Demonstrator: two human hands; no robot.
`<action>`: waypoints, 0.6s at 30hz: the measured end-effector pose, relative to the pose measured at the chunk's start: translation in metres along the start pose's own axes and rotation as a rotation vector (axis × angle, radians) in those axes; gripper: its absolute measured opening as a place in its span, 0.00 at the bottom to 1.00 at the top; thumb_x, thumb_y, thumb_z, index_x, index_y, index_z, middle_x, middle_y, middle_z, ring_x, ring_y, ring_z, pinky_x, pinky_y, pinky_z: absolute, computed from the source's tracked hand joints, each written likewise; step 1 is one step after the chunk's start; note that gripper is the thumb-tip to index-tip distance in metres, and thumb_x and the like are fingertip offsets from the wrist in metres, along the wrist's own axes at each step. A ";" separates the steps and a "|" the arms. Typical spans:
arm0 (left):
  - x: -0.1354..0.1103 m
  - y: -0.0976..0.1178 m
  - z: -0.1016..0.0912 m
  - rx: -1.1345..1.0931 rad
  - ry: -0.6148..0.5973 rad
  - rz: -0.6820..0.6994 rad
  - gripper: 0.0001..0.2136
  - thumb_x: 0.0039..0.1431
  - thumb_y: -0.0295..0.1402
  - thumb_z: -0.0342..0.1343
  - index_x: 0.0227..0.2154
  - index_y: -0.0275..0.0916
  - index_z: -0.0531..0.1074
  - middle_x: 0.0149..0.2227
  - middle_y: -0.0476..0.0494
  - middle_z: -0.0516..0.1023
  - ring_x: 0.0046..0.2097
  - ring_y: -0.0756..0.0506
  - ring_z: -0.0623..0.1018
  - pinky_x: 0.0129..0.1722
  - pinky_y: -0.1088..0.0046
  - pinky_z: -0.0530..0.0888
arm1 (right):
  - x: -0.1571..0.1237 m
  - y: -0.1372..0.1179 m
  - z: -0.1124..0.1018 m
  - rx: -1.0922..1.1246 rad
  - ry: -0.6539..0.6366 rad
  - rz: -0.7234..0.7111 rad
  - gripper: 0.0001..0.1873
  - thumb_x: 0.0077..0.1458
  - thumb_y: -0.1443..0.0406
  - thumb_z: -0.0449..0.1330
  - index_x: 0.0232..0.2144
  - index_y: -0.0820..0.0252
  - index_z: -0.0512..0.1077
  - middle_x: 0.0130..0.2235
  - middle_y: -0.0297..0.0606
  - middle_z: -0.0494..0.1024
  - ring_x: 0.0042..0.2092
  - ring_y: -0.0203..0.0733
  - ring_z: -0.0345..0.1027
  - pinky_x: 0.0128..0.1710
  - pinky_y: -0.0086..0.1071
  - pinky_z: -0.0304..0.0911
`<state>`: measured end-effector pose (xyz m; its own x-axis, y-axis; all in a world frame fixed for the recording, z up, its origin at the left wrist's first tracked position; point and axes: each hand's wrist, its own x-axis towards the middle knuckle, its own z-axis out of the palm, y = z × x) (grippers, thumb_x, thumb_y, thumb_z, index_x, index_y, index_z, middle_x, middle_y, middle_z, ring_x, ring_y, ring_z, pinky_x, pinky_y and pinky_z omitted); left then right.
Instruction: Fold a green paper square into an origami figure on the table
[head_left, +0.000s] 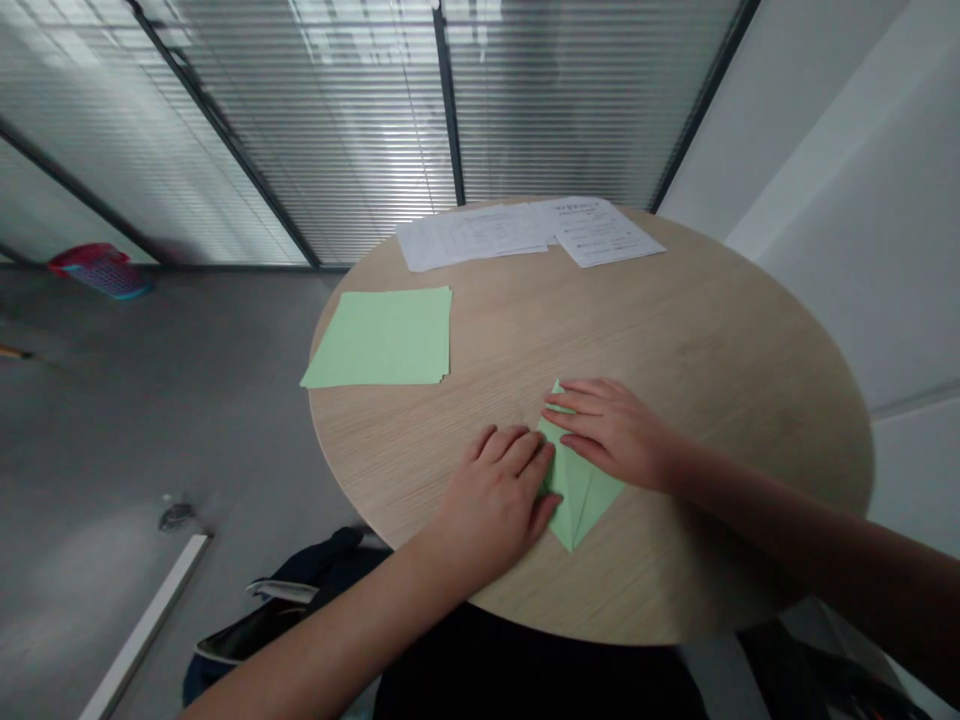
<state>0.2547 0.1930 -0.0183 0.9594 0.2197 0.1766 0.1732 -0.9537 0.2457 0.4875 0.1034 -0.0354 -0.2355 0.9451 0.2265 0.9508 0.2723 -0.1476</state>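
A folded sheet of green paper (576, 500) lies on the round wooden table (720, 350), creased into a pointed, kite-like shape with a seam down its middle. At its left edge is my left hand (501, 490), fingers bent and close together, with the thumb against the paper. My right hand (615, 430) rests flat across the upper part, its fingers stretched out and slightly apart. That hand hides much of the paper's upper right side. The paper's top tip shows just beyond my right fingertips.
A stack of green paper (382, 338) lies at the table's left edge, one corner overhanging. Printed white sheets (480, 237) lie along the far edge. On the floor are a red and blue basket (101, 270) and an open dark bag (300, 590). Glass with blinds stands behind.
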 end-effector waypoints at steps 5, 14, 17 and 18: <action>-0.012 -0.002 0.002 -0.017 0.038 0.071 0.19 0.72 0.38 0.53 0.59 0.34 0.73 0.61 0.36 0.77 0.63 0.34 0.73 0.65 0.46 0.69 | -0.013 -0.007 -0.003 -0.008 -0.094 0.029 0.28 0.72 0.58 0.50 0.70 0.56 0.62 0.71 0.45 0.64 0.73 0.60 0.51 0.68 0.65 0.49; -0.025 -0.004 -0.013 -0.071 -0.116 0.120 0.20 0.73 0.40 0.52 0.63 0.43 0.72 0.67 0.37 0.70 0.69 0.34 0.67 0.70 0.42 0.60 | -0.009 -0.025 0.002 -0.040 -0.138 0.180 0.32 0.71 0.54 0.50 0.73 0.54 0.56 0.74 0.46 0.58 0.75 0.65 0.43 0.67 0.75 0.39; -0.029 0.002 -0.016 -0.132 -0.139 0.143 0.17 0.73 0.40 0.51 0.60 0.45 0.74 0.63 0.41 0.75 0.66 0.37 0.70 0.72 0.42 0.55 | -0.009 -0.027 0.003 -0.029 -0.139 0.184 0.32 0.71 0.54 0.49 0.73 0.54 0.55 0.74 0.47 0.57 0.75 0.67 0.43 0.66 0.77 0.39; -0.031 0.004 -0.017 -0.150 -0.140 0.145 0.17 0.73 0.39 0.51 0.60 0.45 0.74 0.62 0.41 0.75 0.66 0.38 0.70 0.72 0.42 0.54 | -0.009 -0.026 0.003 -0.026 -0.138 0.182 0.32 0.71 0.54 0.49 0.73 0.54 0.55 0.74 0.47 0.57 0.75 0.67 0.43 0.66 0.78 0.39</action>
<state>0.2221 0.1859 -0.0066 0.9951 0.0420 0.0895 0.0062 -0.9299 0.3677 0.4640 0.0879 -0.0366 -0.0835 0.9944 0.0641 0.9846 0.0922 -0.1483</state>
